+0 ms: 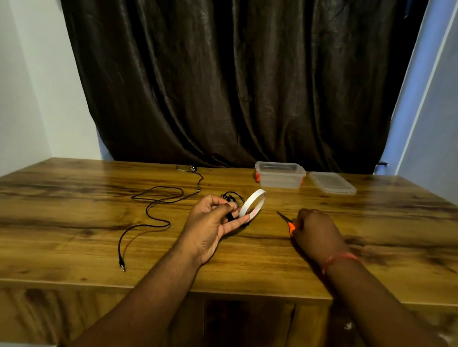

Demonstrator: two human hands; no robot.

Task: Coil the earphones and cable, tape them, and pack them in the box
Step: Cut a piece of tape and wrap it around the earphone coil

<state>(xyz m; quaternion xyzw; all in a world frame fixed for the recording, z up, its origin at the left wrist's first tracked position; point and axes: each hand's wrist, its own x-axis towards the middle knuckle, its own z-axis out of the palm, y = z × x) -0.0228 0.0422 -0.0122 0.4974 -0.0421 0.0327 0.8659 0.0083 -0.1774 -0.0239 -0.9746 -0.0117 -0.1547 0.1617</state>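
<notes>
Wooden table (242, 257): left hand (212, 221) grips tape roll (252, 206), right hand (317, 231) clutches scissors (287, 222)

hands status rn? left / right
Left hand: closed on the coiled earphones and white tape roll.
Right hand: closed on the orange-handled scissors, on the table.

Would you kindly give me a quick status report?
Left hand holds coiled earphones and tape roll. Right hand grips scissors. Cable uncoiled; box open, unobstructed.
</notes>
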